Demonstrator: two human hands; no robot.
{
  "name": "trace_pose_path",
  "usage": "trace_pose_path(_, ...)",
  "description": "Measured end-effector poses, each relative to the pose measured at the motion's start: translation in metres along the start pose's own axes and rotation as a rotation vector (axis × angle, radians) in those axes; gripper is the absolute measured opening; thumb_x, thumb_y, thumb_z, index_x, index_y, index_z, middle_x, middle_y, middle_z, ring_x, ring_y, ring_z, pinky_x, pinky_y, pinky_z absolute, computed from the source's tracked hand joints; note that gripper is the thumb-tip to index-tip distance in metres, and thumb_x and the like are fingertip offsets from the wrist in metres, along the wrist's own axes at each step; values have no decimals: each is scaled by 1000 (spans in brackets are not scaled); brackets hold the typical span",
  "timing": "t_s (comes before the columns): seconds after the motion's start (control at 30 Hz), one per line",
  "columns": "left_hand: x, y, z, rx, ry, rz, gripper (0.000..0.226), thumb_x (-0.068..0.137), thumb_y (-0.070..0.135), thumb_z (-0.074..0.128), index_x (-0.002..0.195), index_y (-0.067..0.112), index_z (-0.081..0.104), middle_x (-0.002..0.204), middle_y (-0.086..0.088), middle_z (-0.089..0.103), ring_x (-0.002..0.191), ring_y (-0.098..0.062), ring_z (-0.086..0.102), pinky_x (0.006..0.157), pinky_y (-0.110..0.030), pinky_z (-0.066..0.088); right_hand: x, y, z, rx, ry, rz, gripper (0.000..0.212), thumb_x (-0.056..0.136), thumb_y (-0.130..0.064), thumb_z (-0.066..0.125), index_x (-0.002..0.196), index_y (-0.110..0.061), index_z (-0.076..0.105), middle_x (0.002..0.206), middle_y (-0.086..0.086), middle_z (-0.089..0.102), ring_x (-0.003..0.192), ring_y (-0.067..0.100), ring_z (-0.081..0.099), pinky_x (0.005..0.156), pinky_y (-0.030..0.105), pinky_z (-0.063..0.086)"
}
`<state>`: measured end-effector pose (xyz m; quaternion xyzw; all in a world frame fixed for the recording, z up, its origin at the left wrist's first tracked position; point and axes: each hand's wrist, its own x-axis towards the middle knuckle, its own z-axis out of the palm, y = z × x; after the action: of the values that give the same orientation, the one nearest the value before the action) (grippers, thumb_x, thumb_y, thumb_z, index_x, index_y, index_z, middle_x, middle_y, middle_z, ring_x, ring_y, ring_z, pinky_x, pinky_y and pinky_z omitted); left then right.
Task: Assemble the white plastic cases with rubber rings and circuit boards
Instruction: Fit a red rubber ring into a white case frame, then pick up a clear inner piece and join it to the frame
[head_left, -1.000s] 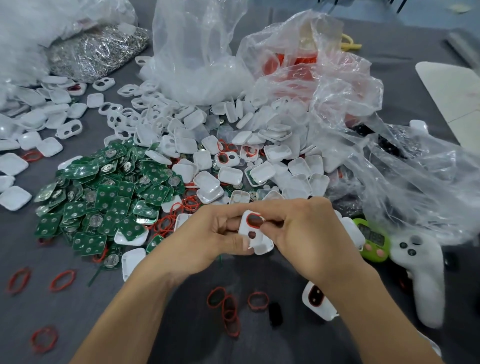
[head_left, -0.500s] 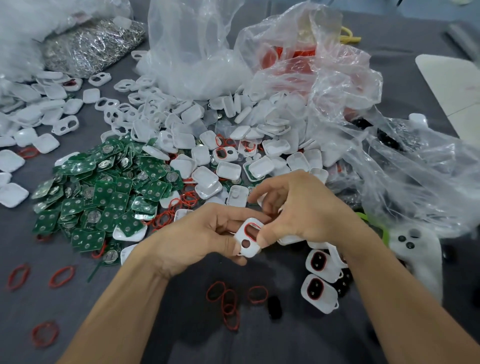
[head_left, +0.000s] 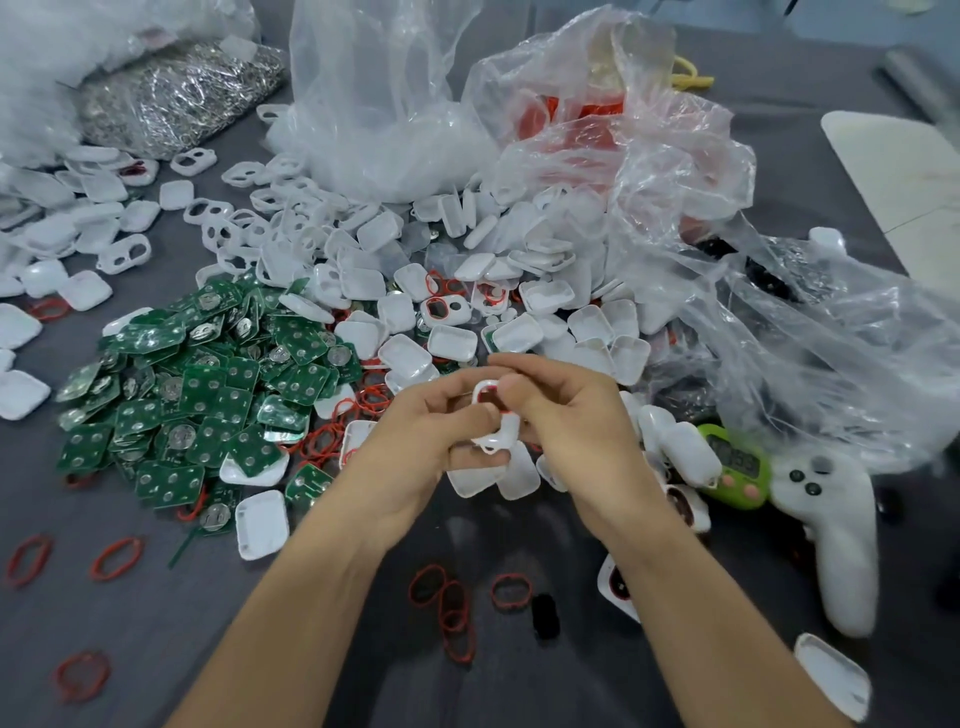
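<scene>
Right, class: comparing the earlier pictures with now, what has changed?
The left hand and right hand still hold the white case, but have turned it from face-on to nearly edge-on. The circuit boards, red rings and plastic bags lie as before.

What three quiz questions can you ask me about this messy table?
1. True or false: the left hand and the right hand both hold one white case.
2. The green boards lie in a pile: A) to the person's left, B) to the person's right, C) inside a bag.
3. Fill in: the loose rings nearest the camera are ____ in colour.
Key: 1 true; 2 A; 3 red.
</scene>
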<state>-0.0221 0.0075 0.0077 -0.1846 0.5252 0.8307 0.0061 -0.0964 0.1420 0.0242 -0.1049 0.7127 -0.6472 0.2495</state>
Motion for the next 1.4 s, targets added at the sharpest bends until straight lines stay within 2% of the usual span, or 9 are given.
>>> trace_pose_path(0.1, 9, 4, -7, -99, 166, -23, 30, 95, -7, 55, 104, 13, 75, 101, -10, 77, 84, -18, 75, 60, -25, 59, 2, -3, -20, 21, 215, -26, 25, 92, -6, 68, 95, -27, 80, 94, -3, 80, 87, 16, 77, 86, 40, 63)
trace_pose_path(0.2, 21, 12, -15, -104, 228, 14, 29, 98, -6, 50, 102, 13, 73, 95, -11, 77, 79, -18, 76, 54, -24, 58, 10, -8, -46, -330, 325, -108, 29, 90, -6, 67, 101, -30, 78, 91, -12, 79, 88, 2, 74, 87, 29, 61)
trace_pose_path(0.3, 31, 15, -14, -1, 229, 90, 33, 102, -3, 47, 105, 14, 75, 95, -14, 73, 73, -19, 73, 53, -22, 55, 18, -14, -50, -677, 271, -155, 27, 90, -9, 64, 101, -28, 80, 92, -17, 76, 87, -6, 68, 85, 13, 55)
trace_pose_path(0.5, 36, 8, -19, -47, 260, 195, 40, 101, -9, 43, 95, 13, 76, 85, -9, 72, 71, -25, 68, 50, -26, 53, 29, -3, -26, -997, 159, -162, 20, 83, -15, 71, 97, -26, 81, 85, -9, 74, 86, 15, 67, 88, 28, 54)
trace_pose_path(0.77, 37, 16, -19, -171, 360, 258, 28, 99, -6, 49, 94, 9, 72, 79, -6, 73, 51, -17, 61, 46, -26, 49, 40, -8, 0, -1006, 240, -208, 30, 81, -12, 67, 103, -28, 79, 108, -1, 77, 107, 23, 67, 94, 32, 53)
trace_pose_path(0.9, 36, 15, -20, -116, 291, 279, 18, 96, -4, 60, 106, 9, 70, 83, -4, 73, 56, -12, 62, 51, -23, 51, 43, -7, 15, -1118, 118, -146, 32, 82, -15, 66, 109, -32, 74, 115, 1, 71, 112, 25, 60, 97, 34, 50)
trace_pose_path(1.03, 36, 16, -24, -77, 316, 305, 26, 93, -13, 59, 96, 11, 69, 79, -2, 74, 60, -14, 67, 51, -23, 53, 39, -5, 20, -1311, 26, -218, 41, 88, -16, 66, 125, -32, 61, 120, -3, 64, 115, 23, 57, 99, 38, 43)
trace_pose_path(1.23, 40, 19, -28, -94, 418, 302, 15, 91, -2, 62, 97, 12, 63, 64, 1, 59, 52, -13, 52, 49, -24, 44, 28, -8, 12, -1244, 40, -185, 25, 85, -15, 66, 101, -33, 73, 103, -8, 70, 101, 19, 63, 100, 30, 41)
trace_pose_path(1.4, 44, 12, -29, 194, 525, 362, 11, 87, 21, 65, 83, 30, 62, 61, 8, 53, 43, -7, 44, 42, -20, 37, 27, -14, 5, -1112, 204, -242, 18, 86, -19, 63, 92, -27, 78, 99, -2, 74, 96, 23, 66, 94, 35, 48)
